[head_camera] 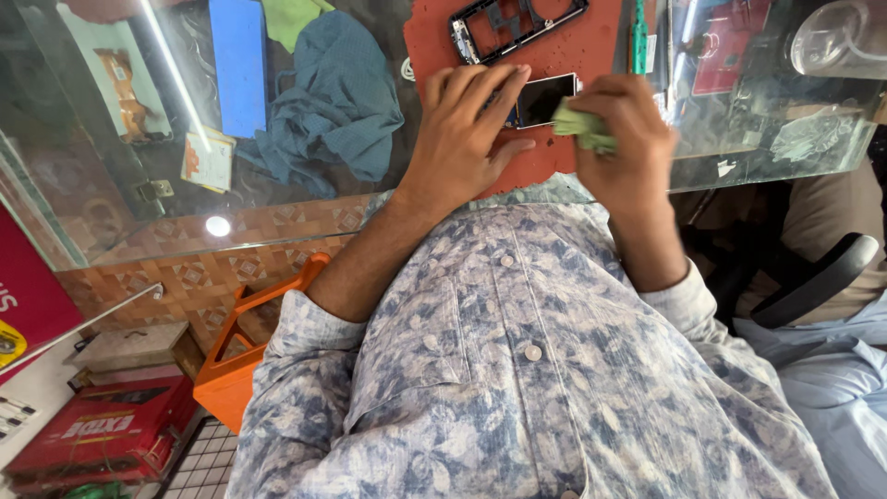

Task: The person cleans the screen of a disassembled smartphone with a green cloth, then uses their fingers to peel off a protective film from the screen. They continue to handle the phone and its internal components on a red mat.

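At upper centre of the frame the left hand (467, 129) lies flat on a red work mat (434, 37), its fingers together and stretched over the left end of a small phone part with a dark glossy screen (545, 97), pinning it down. Just right of it the right hand (628, 139) has its fingers curled shut around a wad of green cloth (582, 127), which presses against the right end of the screen. The screen sits in the lower right part of the mat, close to the mat's lower edge, where the glass table (139, 185) also ends just above the person's patterned shirt (517, 370). Above the hands, at the top edge of the frame, a black phone frame (513, 26) lies on the mat with a strip of bare mat between it and the fingertips. A green tool (639, 37) stands along the mat's right border, near the right hand's knuckles. Left of the mat, a crumpled blue-grey cloth (337, 102) touches the mat's left edge, and a blue flat block (238, 65) lies beyond it. An orange stool (249, 351) shows below the table's edge at lower left, and a black chair arm (818, 277) at the right.
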